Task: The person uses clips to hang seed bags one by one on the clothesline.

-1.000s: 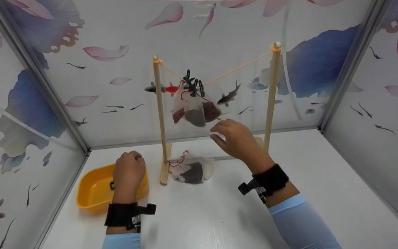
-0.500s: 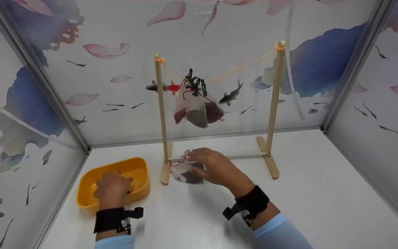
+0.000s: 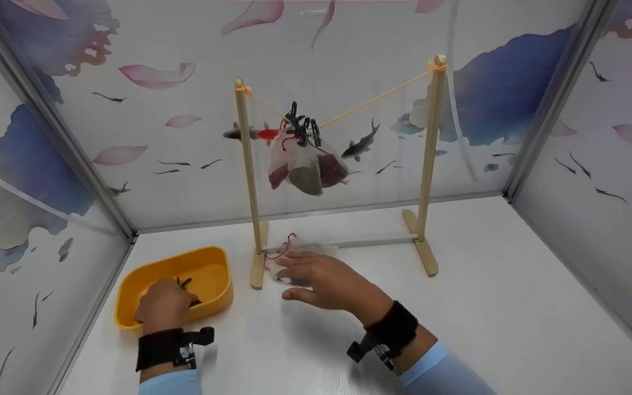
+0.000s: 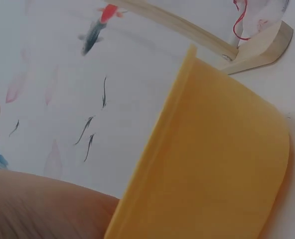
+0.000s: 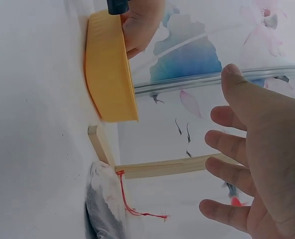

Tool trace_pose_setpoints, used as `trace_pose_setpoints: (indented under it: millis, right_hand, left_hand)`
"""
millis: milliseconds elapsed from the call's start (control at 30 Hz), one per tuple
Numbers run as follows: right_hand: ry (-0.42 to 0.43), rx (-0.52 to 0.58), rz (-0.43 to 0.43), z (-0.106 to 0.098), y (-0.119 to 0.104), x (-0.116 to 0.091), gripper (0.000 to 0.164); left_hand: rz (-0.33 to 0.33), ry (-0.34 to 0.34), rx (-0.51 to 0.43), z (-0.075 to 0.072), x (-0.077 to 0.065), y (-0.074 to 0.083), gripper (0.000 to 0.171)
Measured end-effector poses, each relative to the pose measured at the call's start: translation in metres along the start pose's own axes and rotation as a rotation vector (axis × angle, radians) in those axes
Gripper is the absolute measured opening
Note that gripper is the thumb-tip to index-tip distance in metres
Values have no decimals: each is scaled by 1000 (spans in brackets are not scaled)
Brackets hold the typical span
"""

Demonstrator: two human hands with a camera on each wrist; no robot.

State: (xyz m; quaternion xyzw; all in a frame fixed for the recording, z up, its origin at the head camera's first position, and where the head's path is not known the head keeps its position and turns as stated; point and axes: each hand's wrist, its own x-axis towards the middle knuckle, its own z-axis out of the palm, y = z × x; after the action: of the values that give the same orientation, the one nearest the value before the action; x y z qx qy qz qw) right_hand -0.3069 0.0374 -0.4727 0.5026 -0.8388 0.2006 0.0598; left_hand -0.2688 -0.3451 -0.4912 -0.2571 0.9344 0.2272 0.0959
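Note:
My left hand [image 3: 163, 304] reaches down into a yellow plastic tub [image 3: 214, 274], its fingertips hidden behind the hand and the tub wall. Beside the fingers lie dark clothespin-like clips [image 3: 184, 283]. Palm down and fingers spread, my right hand [image 3: 335, 281] is over a small sheer drawstring pouch [image 5: 101, 206] with dark contents and a red cord. In the right wrist view that hand stands apart from the pouch and holds nothing. Several similar pouches [image 3: 308, 176] hang bunched from an orange line [image 3: 376, 102], held by dark clips [image 3: 306, 131].
The line is tied between two wooden posts, a left post [image 3: 248, 170] and a right post [image 3: 429, 159], with wooden feet and a pale crossbar [image 3: 376, 242]. Printed panels [image 3: 184, 192] with metal corner strips enclose the white table [image 3: 486, 307] at the back and sides.
My left hand has moved from above the tub's right side down into it. The right hand has come away from the hanging pouches, down and left to over the pouch on the table.

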Motion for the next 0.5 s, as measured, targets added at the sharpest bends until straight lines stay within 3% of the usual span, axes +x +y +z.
trace_pose_setpoints:
  millis: [267, 400, 500]
  right_hand:
    - [26, 5, -9, -3, 0, 1, 49]
    - [19, 7, 19, -6, -1, -1, 49]
    - [20, 7, 27, -8, -1, -3, 49]
  left_hand:
    - [40, 38, -64, 0, 1, -4, 40]
    - [12, 75, -81, 5, 1, -2, 30]
    - [47, 54, -122, 0, -4, -6, 26]
